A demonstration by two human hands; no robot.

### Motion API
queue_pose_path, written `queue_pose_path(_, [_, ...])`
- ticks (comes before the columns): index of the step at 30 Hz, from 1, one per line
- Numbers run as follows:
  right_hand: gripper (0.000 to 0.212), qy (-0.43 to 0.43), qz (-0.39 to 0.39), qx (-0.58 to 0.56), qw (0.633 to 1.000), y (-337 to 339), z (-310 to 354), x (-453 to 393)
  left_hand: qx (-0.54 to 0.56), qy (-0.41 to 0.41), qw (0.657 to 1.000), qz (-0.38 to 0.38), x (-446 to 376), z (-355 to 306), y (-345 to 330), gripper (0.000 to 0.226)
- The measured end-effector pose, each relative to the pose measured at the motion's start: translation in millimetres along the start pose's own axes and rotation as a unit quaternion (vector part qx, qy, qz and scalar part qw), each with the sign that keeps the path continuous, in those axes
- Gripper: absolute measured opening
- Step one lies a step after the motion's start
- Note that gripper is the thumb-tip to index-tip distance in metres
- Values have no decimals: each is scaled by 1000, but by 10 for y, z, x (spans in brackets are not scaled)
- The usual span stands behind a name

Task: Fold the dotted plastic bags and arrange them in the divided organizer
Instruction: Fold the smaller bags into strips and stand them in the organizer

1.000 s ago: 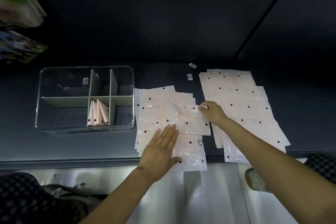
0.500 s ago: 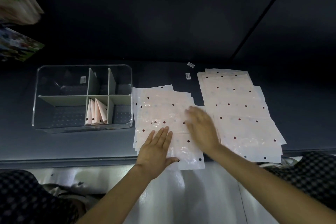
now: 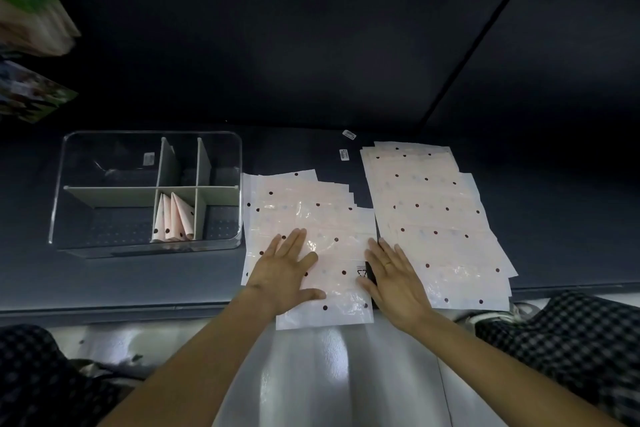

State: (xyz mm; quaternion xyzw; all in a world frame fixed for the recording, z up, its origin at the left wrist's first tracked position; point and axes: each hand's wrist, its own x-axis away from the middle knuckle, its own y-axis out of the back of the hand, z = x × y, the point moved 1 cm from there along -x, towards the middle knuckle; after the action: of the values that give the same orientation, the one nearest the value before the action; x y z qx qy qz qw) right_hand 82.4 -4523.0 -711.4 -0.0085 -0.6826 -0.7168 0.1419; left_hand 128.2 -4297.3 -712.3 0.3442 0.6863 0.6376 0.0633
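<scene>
A spread pile of pale pink dotted plastic bags (image 3: 304, 211) lies in the middle of the dark table. Its top bag (image 3: 341, 274) reaches past the table's front edge. My left hand (image 3: 282, 270) lies flat on the left part of that bag, fingers straight. My right hand (image 3: 394, 282) lies flat at the bag's right edge, fingers straight, a ring on one finger. A second fanned pile of dotted bags (image 3: 429, 218) lies to the right. The clear divided organizer (image 3: 69, 163) stands at the left, with several folded bags (image 3: 173, 222) upright in its front middle compartment.
Two small white labels (image 3: 348, 134) lie on the table behind the piles. Coloured packages (image 3: 31, 45) hang at the upper left. The table's front edge (image 3: 104, 308) runs just below the hands, with checked fabric (image 3: 571, 333) at both lower corners.
My right hand let go of the bag edge it was pulling over, slid down and right, and now lies flat at the top bag's right edge. The left hand stayed flat.
</scene>
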Motion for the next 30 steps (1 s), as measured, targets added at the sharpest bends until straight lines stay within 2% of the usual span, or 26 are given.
queue_pose_path(2, [56,4,-88,-27,996,93,54,-115,33,-3,999,12,-30,6,19,76])
queue_pose_path(5, [50,31,-63,-53,996,164,93,-278,61,1,998,14,-27,18,3,73])
queue_pose_path(7, [48,77,-75,-18,994,195,78,-350,67,3,998,8,-22,22,0,72])
queue_pose_path(10, [57,124,-102,63,985,223,63,-389,68,2,998,-5,-26,26,12,69])
queue_pose_path(12, [62,134,-110,76,982,238,56,-414,70,4,997,-20,-22,27,23,66])
queue_pose_path(17, [58,131,-126,-11,983,333,82,-430,118,29,986,-111,-1,58,65,67])
queue_pose_path(19, [57,140,-119,-52,982,359,114,-368,124,39,980,-151,53,113,91,57])
queue_pose_path(22, [39,158,-78,-102,979,307,184,-259,133,54,975,-169,187,200,66,40])
queue_pose_path(24, [28,135,-48,-162,976,252,215,-206,155,66,972,-163,257,240,-9,33])
queue_pose_path(26, [26,85,-17,-229,970,222,214,-195,207,89,960,-168,301,265,-63,25])
queue_pose_path(30, [22,-47,19,-361,931,207,155,-281,279,133,935,-172,352,279,-135,21])
